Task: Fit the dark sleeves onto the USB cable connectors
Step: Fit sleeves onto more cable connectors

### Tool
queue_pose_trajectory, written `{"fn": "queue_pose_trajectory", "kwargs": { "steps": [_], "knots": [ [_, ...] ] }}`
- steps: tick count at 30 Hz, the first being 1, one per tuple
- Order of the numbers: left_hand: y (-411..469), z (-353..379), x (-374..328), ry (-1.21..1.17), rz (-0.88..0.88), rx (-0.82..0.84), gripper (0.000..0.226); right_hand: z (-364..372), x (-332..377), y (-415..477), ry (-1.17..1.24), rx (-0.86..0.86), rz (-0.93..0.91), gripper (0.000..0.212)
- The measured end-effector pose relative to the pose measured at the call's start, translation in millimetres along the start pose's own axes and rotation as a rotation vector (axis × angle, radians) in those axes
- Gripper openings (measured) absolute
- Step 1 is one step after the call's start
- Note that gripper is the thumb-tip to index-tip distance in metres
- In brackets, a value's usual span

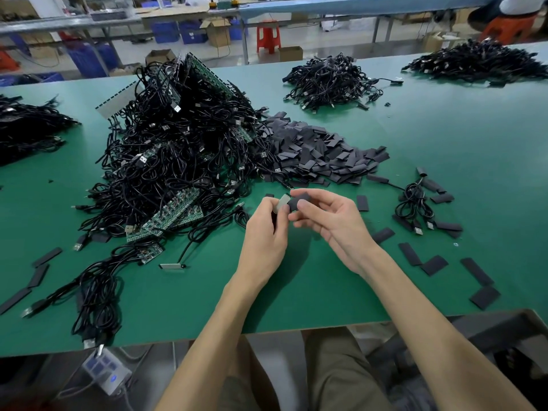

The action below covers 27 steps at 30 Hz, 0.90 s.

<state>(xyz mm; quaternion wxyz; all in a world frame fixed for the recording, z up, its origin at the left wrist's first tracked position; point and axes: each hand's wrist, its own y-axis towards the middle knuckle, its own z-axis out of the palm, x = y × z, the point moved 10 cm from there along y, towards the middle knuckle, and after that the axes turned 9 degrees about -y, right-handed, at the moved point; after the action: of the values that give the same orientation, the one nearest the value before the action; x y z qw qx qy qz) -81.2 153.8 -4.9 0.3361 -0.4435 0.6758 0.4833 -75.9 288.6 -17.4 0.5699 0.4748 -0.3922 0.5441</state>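
Observation:
My left hand (267,229) pinches a small pale connector board (281,203) at the middle of the green table (444,137). My right hand (326,218) pinches a dark sleeve (298,202) whose left end meets the board's right end. Both are lifted a little above the table. Just behind the hands lies a heap of loose dark sleeves (317,149). To the left rises a big tangle of black USB cables with green boards (178,149).
A small bundle of sleeved cables (415,206) lies right of my hands. Loose sleeves (474,271) are scattered at the right and at the left front edge (38,274). More cable piles sit at the far middle (329,81), far right (480,60) and far left (26,129).

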Motion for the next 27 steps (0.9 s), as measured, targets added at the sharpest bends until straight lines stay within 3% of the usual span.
{"fn": "queue_pose_trajectory", "kwargs": {
  "steps": [5, 14, 27],
  "knots": [
    [-2, 4, 0, -0.065, -0.032, 0.028, 0.023, 1, 1, -1, -0.017, 0.027, -0.005, 0.026],
    [-2, 8, -1, 0.014, 0.002, 0.069, 0.029, -28, 4, 1, -0.014, -0.211, -0.027, 0.029],
    [-3, 16, 3, 0.057, 0.030, 0.137, 0.027, -31, 1, 3, -0.004, -0.260, -0.028, 0.030]
  ]
}}
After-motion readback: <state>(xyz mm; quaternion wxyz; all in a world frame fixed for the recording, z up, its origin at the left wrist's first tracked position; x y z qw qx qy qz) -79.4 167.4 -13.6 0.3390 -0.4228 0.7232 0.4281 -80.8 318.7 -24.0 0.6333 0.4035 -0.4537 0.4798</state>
